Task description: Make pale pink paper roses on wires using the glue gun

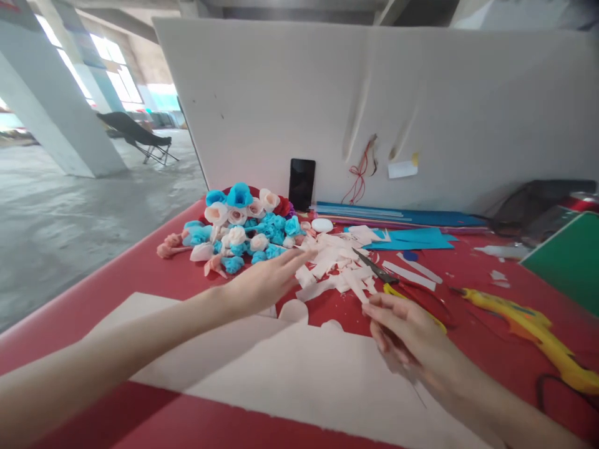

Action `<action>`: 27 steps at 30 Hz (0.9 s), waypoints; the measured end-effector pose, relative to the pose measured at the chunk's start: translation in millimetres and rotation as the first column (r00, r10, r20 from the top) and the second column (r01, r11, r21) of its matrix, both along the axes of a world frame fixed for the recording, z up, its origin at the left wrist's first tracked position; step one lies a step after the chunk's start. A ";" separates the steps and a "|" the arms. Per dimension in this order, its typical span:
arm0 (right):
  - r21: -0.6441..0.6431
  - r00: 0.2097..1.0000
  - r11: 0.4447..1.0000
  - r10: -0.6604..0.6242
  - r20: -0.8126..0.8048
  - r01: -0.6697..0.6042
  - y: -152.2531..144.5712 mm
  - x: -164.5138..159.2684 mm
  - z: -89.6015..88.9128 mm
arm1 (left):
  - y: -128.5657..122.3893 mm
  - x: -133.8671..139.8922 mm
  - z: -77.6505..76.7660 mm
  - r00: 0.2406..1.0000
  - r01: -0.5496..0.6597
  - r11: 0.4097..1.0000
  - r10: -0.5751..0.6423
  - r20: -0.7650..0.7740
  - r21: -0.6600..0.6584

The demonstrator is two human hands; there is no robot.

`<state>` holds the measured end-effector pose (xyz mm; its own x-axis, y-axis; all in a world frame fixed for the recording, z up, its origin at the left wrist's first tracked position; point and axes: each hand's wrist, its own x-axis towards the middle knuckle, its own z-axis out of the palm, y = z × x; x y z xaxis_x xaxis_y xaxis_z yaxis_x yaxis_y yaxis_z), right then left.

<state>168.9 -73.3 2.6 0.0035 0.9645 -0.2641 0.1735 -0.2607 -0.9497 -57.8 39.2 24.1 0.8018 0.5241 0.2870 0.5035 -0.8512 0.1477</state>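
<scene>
My left hand (pixel 271 277) reaches over the near left side of a heap of pale pink paper scraps (pixel 332 255), fingers stretched out, holding nothing. At the right of the heap, my right hand (pixel 402 327) is closed in a pinch. A pale strip of paper (pixel 356 288) meets its fingertips, and a thin wire-like line (pixel 420 396) shows below the palm; what the fingers grip is unclear. Scissors (pixel 381 271) with red and yellow handles lie just beyond that hand. Under both forearms spreads a large pale paper sheet (pixel 281 368), with rounded paper pieces (pixel 294 311) at its far edge.
Blue, pink and white paper flowers (pixel 243 231) are piled at the left. A phone (pixel 302 184) leans on the white board behind. Blue paper (pixel 407 239) lies at the back. A yellow glue gun (pixel 528 324) and green board (pixel 571 262) are on the right of the red table (pixel 154 274).
</scene>
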 end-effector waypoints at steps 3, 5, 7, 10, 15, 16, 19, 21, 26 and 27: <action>-0.051 0.997 0.998 0.019 -0.071 -0.023 -8.7 -3.1 -10.5 | -12.1 -9.2 -12.4 0.996 0.085 0.995 -0.087 -0.029 -0.050; -0.064 0.994 0.997 0.029 -0.105 -0.036 -10.7 -4.6 -14.9 | -17.2 -11.1 -15.7 0.993 0.112 0.990 -0.115 -0.030 -0.080; -0.057 0.991 0.997 0.036 -0.127 -0.044 -11.4 -5.5 -16.9 | -18.3 -11.1 -17.6 0.991 0.130 0.987 -0.132 -0.017 -0.096; -0.043 0.988 0.998 0.048 -0.148 -0.055 -12.2 -5.7 -18.0 | -15.6 -11.0 -21.6 0.990 0.143 0.986 -0.141 0.029 -0.081; -0.019 0.987 0.999 0.045 -0.155 -0.048 -13.6 -4.2 -21.9 | -13.3 -15.0 -28.5 0.973 0.182 0.983 -0.182 0.140 0.017; -0.015 0.987 0.999 0.046 -0.155 -0.049 -14.2 -3.7 -22.6 | -13.7 -16.0 -29.0 0.968 0.193 0.981 -0.196 0.156 0.038; -0.019 0.987 0.998 0.057 -0.153 -0.060 -16.5 -2.2 -23.6 | -15.9 -17.7 -29.1 0.956 0.206 0.974 -0.221 0.192 0.094; -0.022 0.986 0.997 0.065 -0.154 -0.069 -17.5 -1.7 -23.6 | -17.4 -17.5 -28.4 0.951 0.203 0.970 -0.227 0.210 0.132; -0.018 0.985 0.997 0.073 -0.159 -0.077 -15.7 -1.3 -24.1 | -19.8 -16.7 -26.4 0.941 0.189 0.960 -0.238 0.243 0.208; -0.016 0.985 0.997 0.074 -0.158 -0.077 -15.4 -1.2 -24.4 | -19.9 -17.0 -26.3 0.938 0.194 0.957 -0.245 0.244 0.214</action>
